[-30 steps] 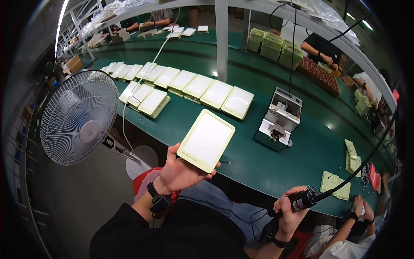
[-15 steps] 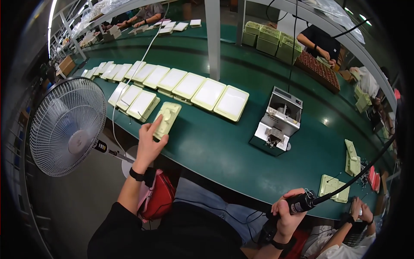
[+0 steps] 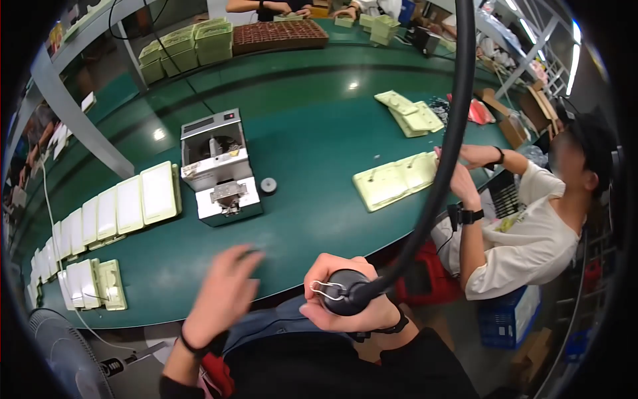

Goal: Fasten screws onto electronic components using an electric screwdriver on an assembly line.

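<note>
A black electric screwdriver (image 3: 347, 302), with a wire loop at its top and a thick cable, is gripped in my right hand (image 3: 372, 312) over the table's near edge. My left hand (image 3: 222, 292) hovers over the green tabletop, empty as far as the blur shows, fingers stretched forward and thumb apart. Beyond it stands a silver machine, seemingly a screw feeder (image 3: 221, 166), with a small round grey piece (image 3: 268, 185) beside it. To the left, a pale green plastic casing (image 3: 111, 284) lies by a short row of white-faced panels (image 3: 81, 282).
A longer row of white-faced panels (image 3: 158, 193) runs left. On the right, a co-worker (image 3: 531, 226) handles pale green casings (image 3: 395, 181); more casings (image 3: 409, 113) lie beyond. Green bins (image 3: 212, 43) and a brown partitioned tray (image 3: 279, 36) stand behind. A fan (image 3: 66, 352) is lower left.
The view has swung right. My left hand has left the pale green casing and moved toward the front of the machine. My right hand still holds the screwdriver. The co-worker's hands are now at the casings.
</note>
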Demonstrator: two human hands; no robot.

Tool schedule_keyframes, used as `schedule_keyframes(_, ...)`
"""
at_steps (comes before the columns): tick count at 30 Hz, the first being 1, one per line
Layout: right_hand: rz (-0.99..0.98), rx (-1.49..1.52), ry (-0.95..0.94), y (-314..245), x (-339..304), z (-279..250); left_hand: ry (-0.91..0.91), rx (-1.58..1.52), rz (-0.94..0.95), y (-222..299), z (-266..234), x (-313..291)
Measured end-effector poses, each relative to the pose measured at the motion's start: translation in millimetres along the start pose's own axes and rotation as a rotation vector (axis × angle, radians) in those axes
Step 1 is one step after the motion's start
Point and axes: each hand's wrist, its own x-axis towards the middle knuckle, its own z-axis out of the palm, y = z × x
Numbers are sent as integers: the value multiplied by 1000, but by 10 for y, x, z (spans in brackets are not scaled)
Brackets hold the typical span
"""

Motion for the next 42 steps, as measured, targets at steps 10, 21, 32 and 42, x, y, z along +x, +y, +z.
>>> schedule_keyframes(10,-120,132,98,-270,-440,55,-238,211,321,512,991,1289)
schedule_keyframes(21,-630,175,79,14,1062,563,208,740,456,-182,587,-239)
schedule_keyframes(32,-461,55,158,390,1872,1201,185,902,397,-345,622,-386)
schedule_keyframes(42,-262,135,25,528,1429,1251,197,953,383,-405,650,-370)
